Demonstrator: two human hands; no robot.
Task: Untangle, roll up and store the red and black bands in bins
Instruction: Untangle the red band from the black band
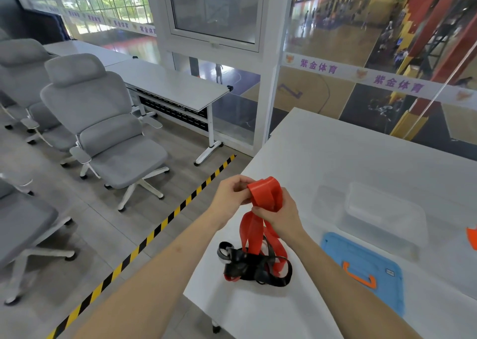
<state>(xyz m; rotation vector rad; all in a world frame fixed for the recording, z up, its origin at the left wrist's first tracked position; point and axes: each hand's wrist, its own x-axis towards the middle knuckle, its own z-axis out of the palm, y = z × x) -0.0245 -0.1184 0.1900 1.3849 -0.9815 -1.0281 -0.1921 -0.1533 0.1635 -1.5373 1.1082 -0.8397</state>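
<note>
A red band (265,196) is lifted above the white table (348,158), its top loops bunched between both hands. My left hand (231,193) pinches the upper left fold. My right hand (282,216) grips the band just below the bunch. The red strands hang down into a tangle with the black band (247,265), which lies on the table near its left edge. A clear plastic bin (382,214) stands to the right of my hands.
A blue bin lid (366,269) with an orange handle lies at the right front. An orange piece (472,236) shows at the right edge. Grey office chairs (103,122) and a yellow-black floor stripe (165,225) lie left of the table.
</note>
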